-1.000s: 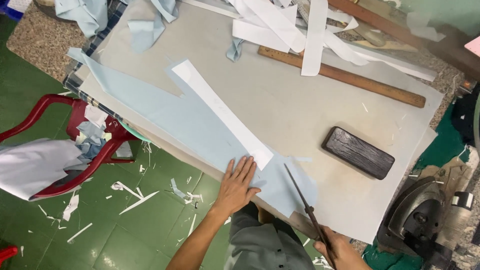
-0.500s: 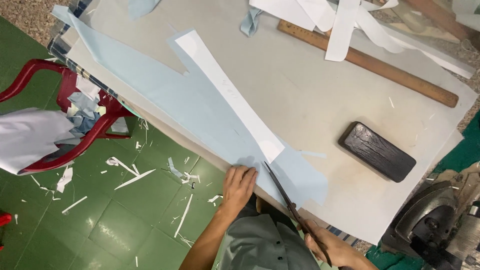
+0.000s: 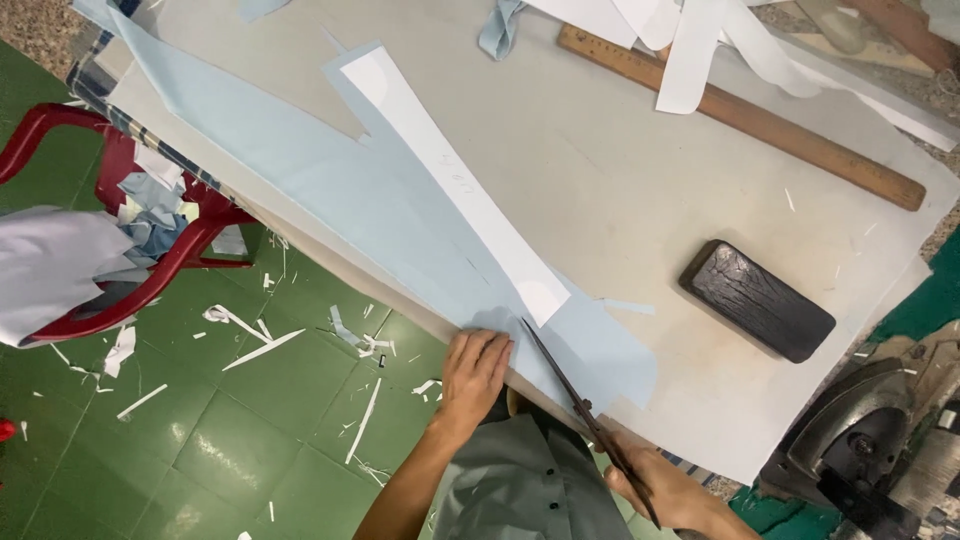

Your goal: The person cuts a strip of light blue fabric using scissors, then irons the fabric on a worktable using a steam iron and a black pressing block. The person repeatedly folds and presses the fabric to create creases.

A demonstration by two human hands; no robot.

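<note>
Since the earlier frame the scissors (image 3: 585, 415) have pushed a little further into the light blue fabric (image 3: 400, 230), blades parted, their tip just below the lower end of the white paper pattern strip (image 3: 455, 185). The right hand (image 3: 665, 495) is closed around the scissor handles. The left hand (image 3: 475, 372) lies flat, fingers together, pressing the fabric edge just left of the blades. Right of the fabric lie a dark block (image 3: 757, 300) and a wooden ruler (image 3: 740, 115)

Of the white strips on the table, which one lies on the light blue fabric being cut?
The long white strip running diagonally over the light blue fabric, ending by the scissors. The others are heaped at the ruler.
</note>
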